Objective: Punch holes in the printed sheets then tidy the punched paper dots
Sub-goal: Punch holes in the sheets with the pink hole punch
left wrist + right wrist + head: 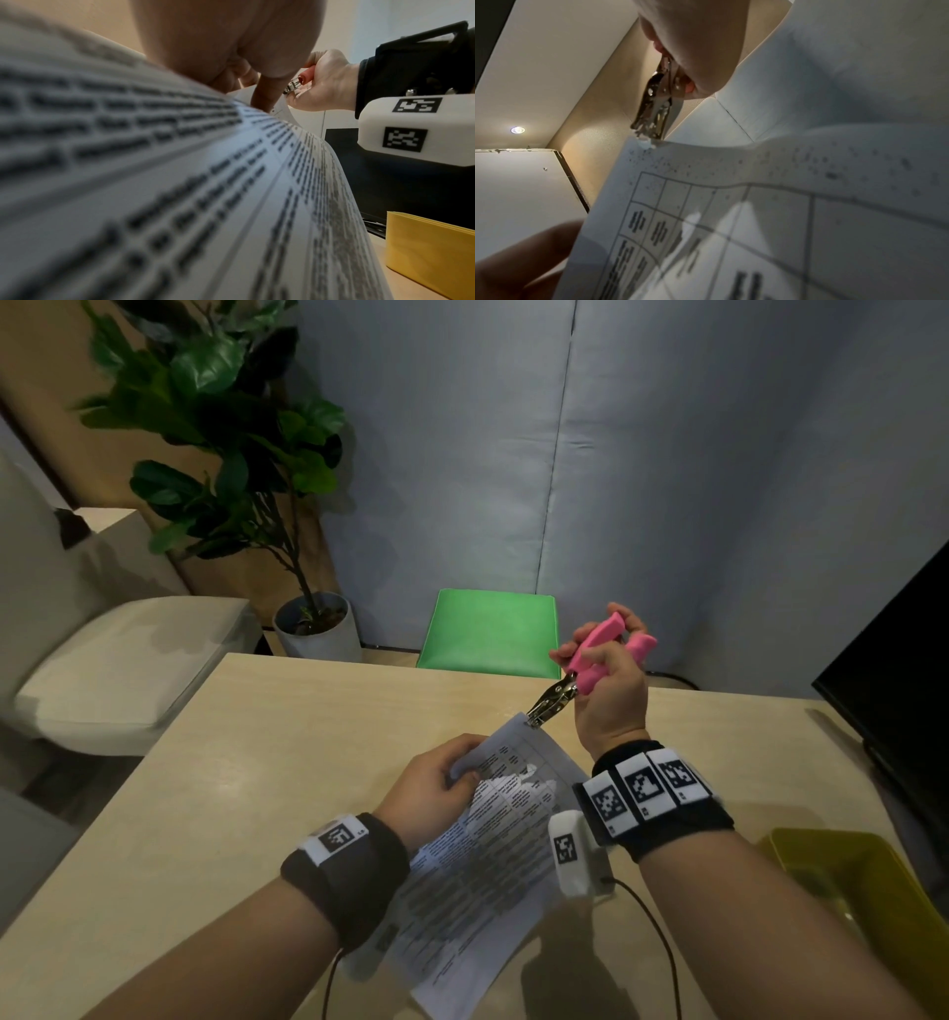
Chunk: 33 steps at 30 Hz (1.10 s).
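Observation:
My left hand point(436, 788) grips the printed sheets point(488, 855) by their left edge and lifts their far end off the wooden table point(267, 762). My right hand point(608, 675) is curled round the pink handles of a hole punch point(595, 654). Its metal head point(547, 708) sits on the far top corner of the sheets. In the right wrist view the metal punch head point(654, 107) bites the paper's corner point(644, 144). The sheets point(180, 192) fill the left wrist view, with my right hand point(326, 85) beyond them.
A yellow tray point(862, 891) sits at the table's near right. A black monitor point(893, 660) stands at the right edge. Beyond the table are a green stool point(490, 629), a potted plant point(318, 624) and a white sofa point(118, 670).

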{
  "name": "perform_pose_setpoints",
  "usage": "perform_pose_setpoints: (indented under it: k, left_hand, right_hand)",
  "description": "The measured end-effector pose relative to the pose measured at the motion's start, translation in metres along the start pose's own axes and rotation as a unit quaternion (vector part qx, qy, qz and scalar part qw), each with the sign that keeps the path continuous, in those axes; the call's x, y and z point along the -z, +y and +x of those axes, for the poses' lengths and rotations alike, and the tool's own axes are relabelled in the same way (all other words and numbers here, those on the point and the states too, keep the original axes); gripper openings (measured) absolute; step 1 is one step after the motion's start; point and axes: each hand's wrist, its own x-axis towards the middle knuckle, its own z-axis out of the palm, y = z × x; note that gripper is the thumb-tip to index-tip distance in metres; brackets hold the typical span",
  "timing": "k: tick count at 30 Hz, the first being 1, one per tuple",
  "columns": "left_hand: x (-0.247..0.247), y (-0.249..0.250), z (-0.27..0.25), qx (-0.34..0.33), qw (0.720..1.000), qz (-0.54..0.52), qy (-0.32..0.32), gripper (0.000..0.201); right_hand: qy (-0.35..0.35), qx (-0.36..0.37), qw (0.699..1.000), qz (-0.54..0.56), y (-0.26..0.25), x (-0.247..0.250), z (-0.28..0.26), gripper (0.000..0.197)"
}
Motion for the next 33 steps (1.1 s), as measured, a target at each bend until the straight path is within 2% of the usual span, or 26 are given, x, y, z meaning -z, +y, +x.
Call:
perform_pose_setpoints:
  k: [9, 25, 33]
  left_hand:
    - [0.000, -0.002, 0.000, 0.007, 1.000, -0.003, 0.001, 0.042]
    - [0.000, -0.004, 0.001, 0.013, 1.000, -0.028, 0.000, 0.042]
    - [-0.001, -0.006, 0.004, 0.022, 0.999, -0.025, -0.008, 0.040]
  right_hand:
    - [0.001, -0.017, 0.999, 0.034, 0.000, 0.002, -0.001, 0.047]
    - [0.026, 0.024, 0.999, -0.003, 0.006, 0.009, 0.008, 0.043]
    - [0.010, 0.006, 1.000, -0.012, 0.013, 0.003, 0.004, 0.046]
